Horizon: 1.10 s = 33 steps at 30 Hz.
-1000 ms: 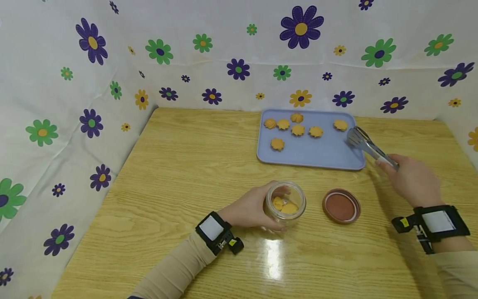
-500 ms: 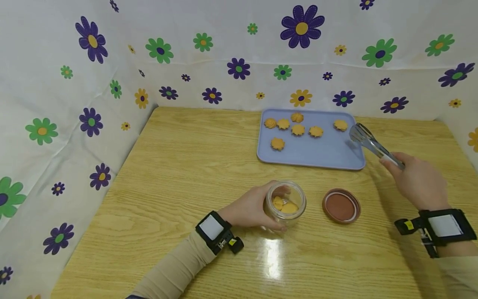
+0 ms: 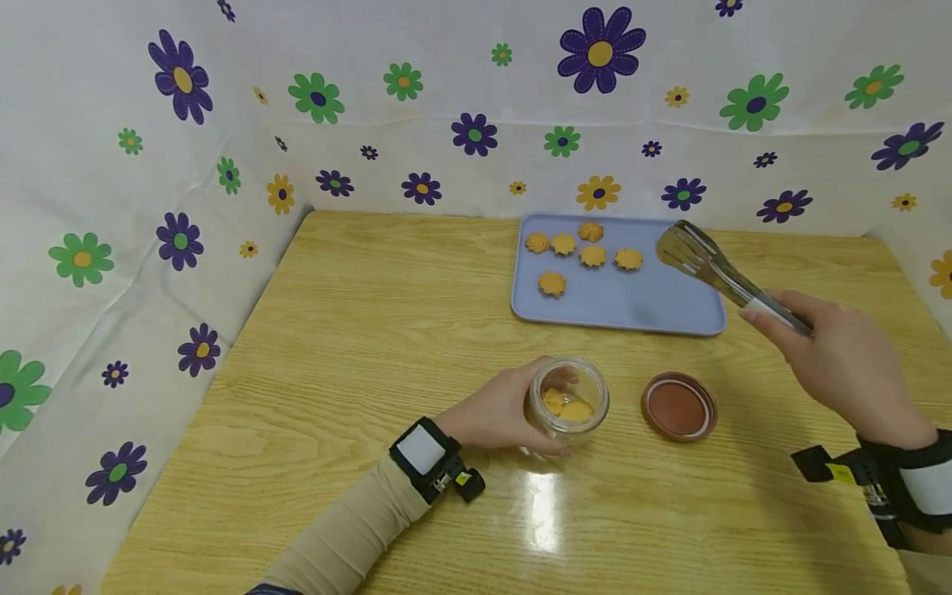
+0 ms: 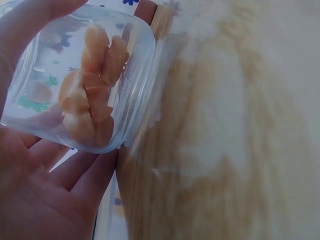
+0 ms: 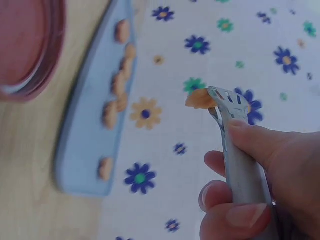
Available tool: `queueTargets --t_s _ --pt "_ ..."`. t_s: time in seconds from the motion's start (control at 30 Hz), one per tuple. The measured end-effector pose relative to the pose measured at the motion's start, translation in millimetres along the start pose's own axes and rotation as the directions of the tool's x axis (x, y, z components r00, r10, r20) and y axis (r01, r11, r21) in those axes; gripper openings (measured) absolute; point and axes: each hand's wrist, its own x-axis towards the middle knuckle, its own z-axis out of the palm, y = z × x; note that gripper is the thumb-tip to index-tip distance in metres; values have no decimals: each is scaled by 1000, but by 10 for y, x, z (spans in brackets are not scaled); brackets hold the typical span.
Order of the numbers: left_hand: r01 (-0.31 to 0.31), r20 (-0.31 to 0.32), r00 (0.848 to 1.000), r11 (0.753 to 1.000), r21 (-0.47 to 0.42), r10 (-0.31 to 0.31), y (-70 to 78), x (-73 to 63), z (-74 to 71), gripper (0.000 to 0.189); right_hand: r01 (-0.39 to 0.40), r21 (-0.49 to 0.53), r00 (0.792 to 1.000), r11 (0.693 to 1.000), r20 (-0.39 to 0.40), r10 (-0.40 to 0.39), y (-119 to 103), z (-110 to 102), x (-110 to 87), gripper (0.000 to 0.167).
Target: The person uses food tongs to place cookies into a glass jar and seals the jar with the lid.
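A clear glass jar [image 3: 568,397] holding a few cookies [image 4: 102,65] stands on the table, and my left hand [image 3: 513,413] grips its side with curled fingers. My right hand [image 3: 848,359] holds metal tongs [image 3: 732,279] raised above the right part of the blue tray [image 3: 595,307]. Pinched in the tongs' slotted tips is a cookie [image 5: 201,99], plain in the right wrist view. Several flower-shaped cookies [image 3: 592,255] lie on the tray. The tongs' head hides the spot of the rightmost tray cookie in the head view; a lone cookie [image 5: 105,169] shows there from the right wrist.
Between jar and tray, to the right, a reddish-brown round lid [image 3: 680,406] lies on the wooden table [image 3: 357,330]. A white flowered cloth [image 3: 416,49] hangs behind the table and along its left side.
My right hand has drawn the tongs off the tray's right edge, up and leftward over the rightmost cookie's spot. The left hand and jar have kept their place.
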Motion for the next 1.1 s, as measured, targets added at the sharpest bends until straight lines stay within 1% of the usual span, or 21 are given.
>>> queueTargets --t_s 0.1,0.17,0.23,0.33,0.53,0.6,0.7,0.77,0.87,0.93,1.1 --pt "-2 -1 1000 1000 0 2 3 2 -6 88 67 -2 997 998 -42 -67 -180 -71 -71 44" --pt "-4 0 1000 1000 -3 4 3 1 -5 89 121 -15 990 993 -76 -122 -290 -104 -136 38" --pt "-6 1 1000 1000 -5 6 6 0 -5 89 160 -27 983 987 -88 -161 -385 -135 -197 36" --pt "-4 0 1000 1000 -3 4 6 0 -5 89 202 -18 976 979 -83 -203 -486 -170 -276 35" --pt "-7 3 1000 1000 4 7 0 -3 -7 89 248 -12 968 969 -45 -249 -596 -206 -391 34" --pt "-7 5 1000 1000 2 7 -3 -5 -8 89 262 -21 965 965 -16 -263 -611 -203 -420 33" --pt "-3 9 1000 1000 -3 3 -4 -9 -8 90 281 -37 959 959 53 -279 -623 -187 -458 33" --pt "1 10 1000 1000 -5 -1 -3 -8 -6 90 275 -36 955 961 125 -268 -627 -174 -477 35" --pt "5 6 1000 1000 4 -5 0 -7 -3 86 261 -32 942 965 228 -247 -630 -152 -494 39" --pt "5 4 1000 1000 8 -5 1 -5 -1 84 238 -26 931 971 290 -220 -635 -134 -497 44" --pt "1 5 1000 1000 -8 -1 4 -3 3 87 209 8 905 978 377 -197 -651 -67 -482 52"
